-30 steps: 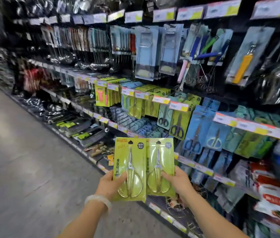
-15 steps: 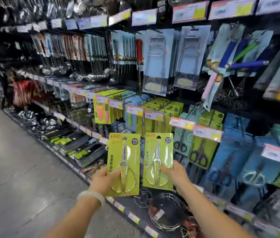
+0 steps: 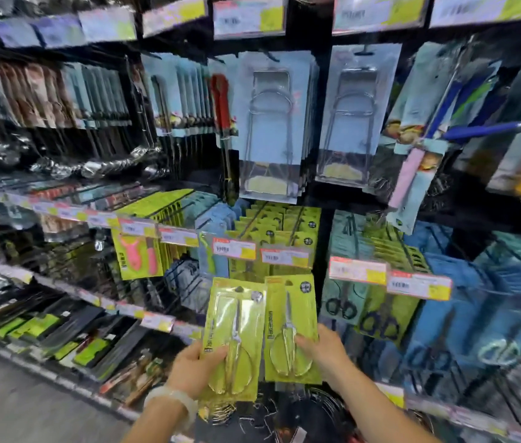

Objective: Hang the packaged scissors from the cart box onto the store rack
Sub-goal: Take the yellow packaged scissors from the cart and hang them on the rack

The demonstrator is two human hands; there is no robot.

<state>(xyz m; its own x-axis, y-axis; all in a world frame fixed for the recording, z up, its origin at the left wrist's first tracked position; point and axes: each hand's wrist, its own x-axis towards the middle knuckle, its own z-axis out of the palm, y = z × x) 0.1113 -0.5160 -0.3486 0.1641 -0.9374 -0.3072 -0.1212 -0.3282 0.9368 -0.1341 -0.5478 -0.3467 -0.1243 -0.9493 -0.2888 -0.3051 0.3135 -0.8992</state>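
My left hand (image 3: 193, 367) grips one scissors pack (image 3: 233, 338) and my right hand (image 3: 323, 353) the other pack (image 3: 291, 327), both raised just below the matching green packs (image 3: 279, 227) on the rack, neither hung yet.

Holding two carded scissors up to the rack

My left hand (image 3: 193, 366) is gripping a yellow-green card pack of steel scissors (image 3: 233, 337), tilted slightly, while my right hand (image 3: 324, 354) is pinching a second yellow-green scissors pack (image 3: 291, 327) just beside it. Both are hovering below the red-and-yellow price tags (image 3: 260, 251) fronting a row of matching green packs (image 3: 279, 222) on the black store rack (image 3: 323, 174).
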